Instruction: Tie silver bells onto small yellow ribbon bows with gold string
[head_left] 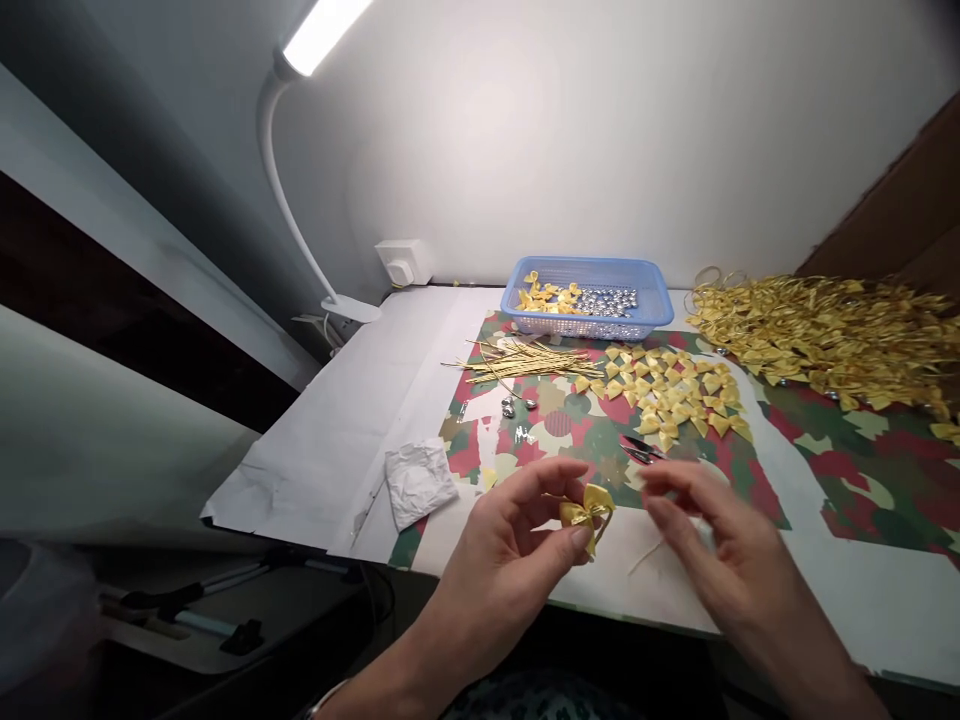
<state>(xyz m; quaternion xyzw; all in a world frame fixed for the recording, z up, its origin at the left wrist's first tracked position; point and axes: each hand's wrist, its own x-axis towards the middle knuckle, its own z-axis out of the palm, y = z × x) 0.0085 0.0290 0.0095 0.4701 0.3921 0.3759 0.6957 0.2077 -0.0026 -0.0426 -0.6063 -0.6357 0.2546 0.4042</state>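
My left hand point(517, 545) is closed, pinching a shiny yellow ribbon bow point(589, 512) between thumb and fingers. A thin golden loop shows at the bow's right side. Just to the right, my right hand point(709, 540) hovers with curved fingers, its thumb and forefinger tips close but seemingly apart and slightly blurred. Below its thumb runs a pale thin strand point(645, 557); whether this hand touches it I cannot tell. Small metal snips point(641, 450) lie on the patterned sheet beyond both hands, partly hidden by my right fingers.
Loose yellow bows point(667, 390) lie beyond the snips. Left of them are gold stems point(532, 362) and several silver beads point(508, 407). A blue basket point(667, 310) holds bows and beads. Gold bundles point(840, 340) are heaped right; a crumpled tissue point(420, 482) and lamp point(281, 180) are left.
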